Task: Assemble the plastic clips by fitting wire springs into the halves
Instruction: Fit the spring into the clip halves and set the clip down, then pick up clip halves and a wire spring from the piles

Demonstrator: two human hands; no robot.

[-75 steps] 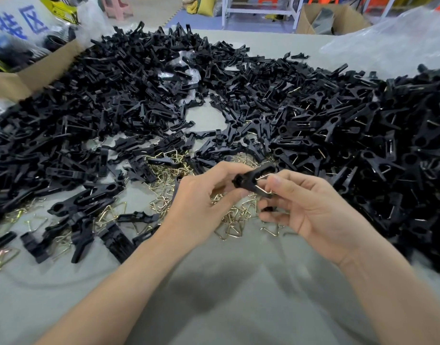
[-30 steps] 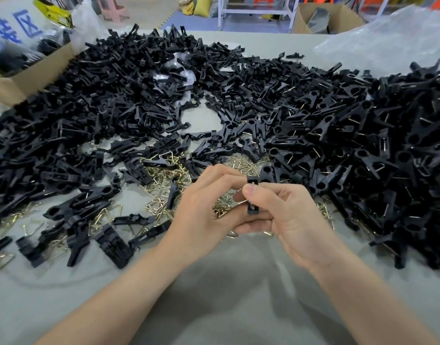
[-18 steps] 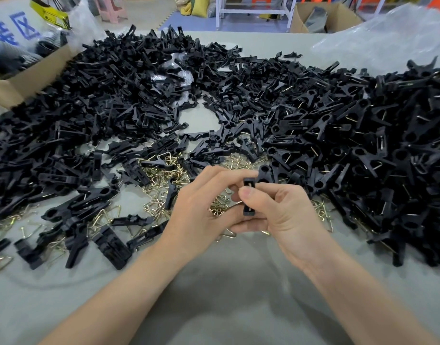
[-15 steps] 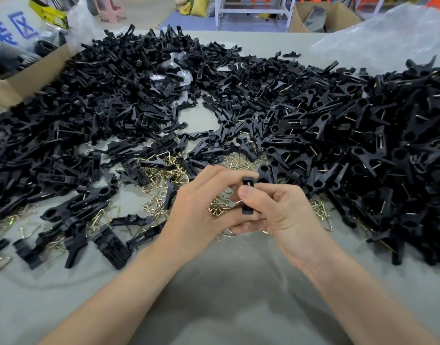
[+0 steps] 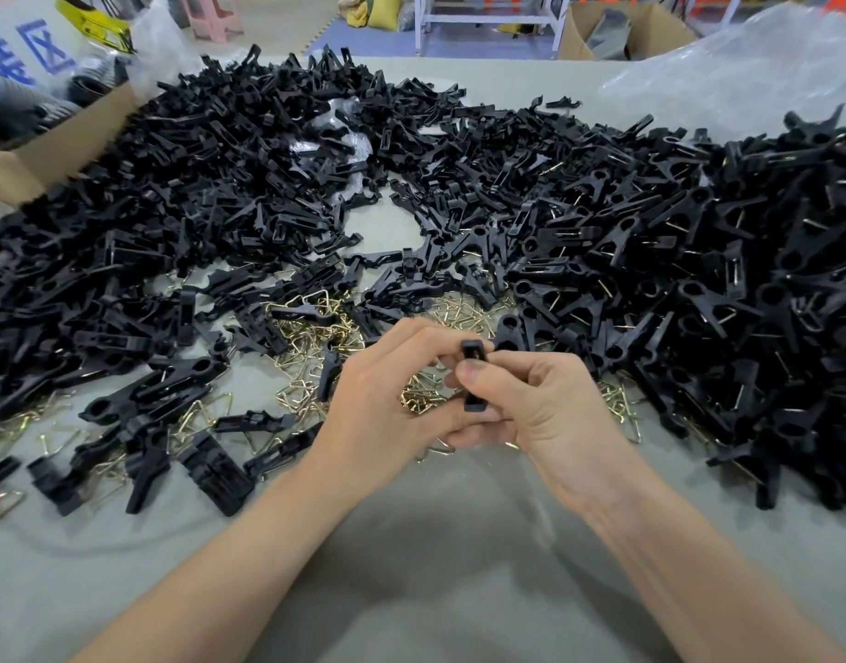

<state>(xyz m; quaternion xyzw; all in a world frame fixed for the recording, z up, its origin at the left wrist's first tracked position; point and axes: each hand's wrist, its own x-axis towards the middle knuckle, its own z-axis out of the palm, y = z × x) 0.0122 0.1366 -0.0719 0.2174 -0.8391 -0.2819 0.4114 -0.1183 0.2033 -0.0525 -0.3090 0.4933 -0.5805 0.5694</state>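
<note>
Clip (image 5: 474, 375) sits end-on above the loose springs (image 5: 311, 323), pinched between both hands — left hand (image 5: 387, 413) curled on one side, right hand (image 5: 545, 413) with thumb pressing its front — likely mid spring-seating, spring itself hidden; next calls for a firm, square squeeze to snap it home.

Close together — left hand (image 5: 382, 408) and right hand (image 5: 543, 410), fingers pinching.
</note>
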